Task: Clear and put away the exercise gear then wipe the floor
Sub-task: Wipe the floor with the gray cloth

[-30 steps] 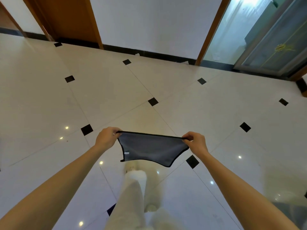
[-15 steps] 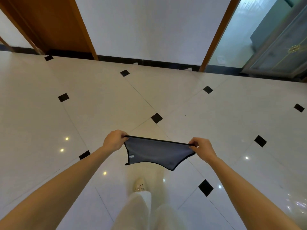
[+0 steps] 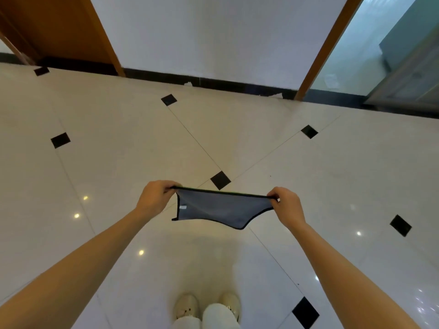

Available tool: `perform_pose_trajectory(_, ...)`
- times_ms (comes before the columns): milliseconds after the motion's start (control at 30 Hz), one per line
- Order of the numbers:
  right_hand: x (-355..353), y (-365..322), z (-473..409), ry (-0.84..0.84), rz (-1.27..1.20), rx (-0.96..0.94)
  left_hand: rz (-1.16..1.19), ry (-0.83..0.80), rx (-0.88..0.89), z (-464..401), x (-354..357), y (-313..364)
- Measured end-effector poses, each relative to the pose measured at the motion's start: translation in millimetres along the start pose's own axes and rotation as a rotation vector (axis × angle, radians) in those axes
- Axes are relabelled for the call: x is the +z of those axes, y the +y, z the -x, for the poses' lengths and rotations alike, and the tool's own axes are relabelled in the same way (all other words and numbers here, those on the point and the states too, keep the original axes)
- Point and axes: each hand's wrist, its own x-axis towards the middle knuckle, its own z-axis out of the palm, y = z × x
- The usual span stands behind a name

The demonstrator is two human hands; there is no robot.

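Center frame: we pinch a grey, black-edged microfibre cloth (image 3: pixel 221 210) taut btwn left hand (image 3: pixel 154 198) & right hand (image 3: pixel 288 205), above the glossy cream tiled floor (image 3: pixel 118 150).

Matt grey cloth (image 3: pixel 221 208); glossy tiled floor (image 3: pixel 332 176)

The left hand (image 3: pixel 154 200) and right hand (image 3: pixel 286 206) each pinch a top corner of a grey cloth (image 3: pixel 221 210), stretched taut above the tiled floor (image 3: pixel 332 174).
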Motion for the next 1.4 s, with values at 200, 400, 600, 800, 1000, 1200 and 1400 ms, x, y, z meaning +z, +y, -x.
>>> perform_pose_trajectory(200, 128, 81, -38, -0.040, 0.058, -0.116, 0.038, 0.026, -0.038, -48, 104, -109)
perform_pose_trajectory(400, 261, 163, -36, -0.164, 0.085, -0.237, 0.100, -0.157, -0.085, -37, 214, -244)
perform_pose_trajectory(600, 360, 230, -34, -0.360, 0.113, -0.196, -0.113, -0.442, -0.049, -31, 289, -335)
perform_pose_trajectory(800, 419, 260, -79, -0.334, 0.084, -0.147, -0.170, -0.409, -0.050, -81, 334, -375)
perform_pose_trajectory(1000, 446, 271, -136, -0.178, 0.011, -0.120, -0.175, -0.182, -0.071, -145, 354, -382)
perform_pose_trajectory(1200, 453, 258, -181, -0.064, -0.047, -0.072, -0.168, -0.002, -0.080, -193, 366, -380)
perform_pose_trajectory(1400, 477, 250, -195, 0.070, 0.160, -0.098, -0.110, 0.231, -0.173, -208, 395, -403)
